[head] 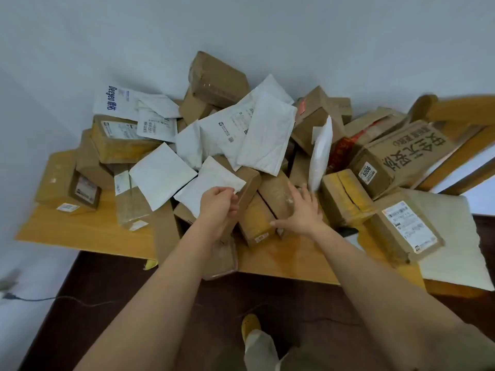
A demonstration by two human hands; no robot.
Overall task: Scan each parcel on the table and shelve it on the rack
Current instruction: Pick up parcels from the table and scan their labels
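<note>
A heap of brown cardboard boxes and white padded mailers covers the wooden table. My left hand pinches the near corner of a small white mailer lying at the front of the heap. My right hand lies with spread fingers on a tape-wrapped brown box in the middle front. A yellowish taped box sits just below that hand. No scanner and no rack show in this view.
A large printed carton lies at the right beside a wooden frame. A labelled box rests on a white sheet at the right edge. A cable runs over the floor at left. My yellow shoe stands below the table.
</note>
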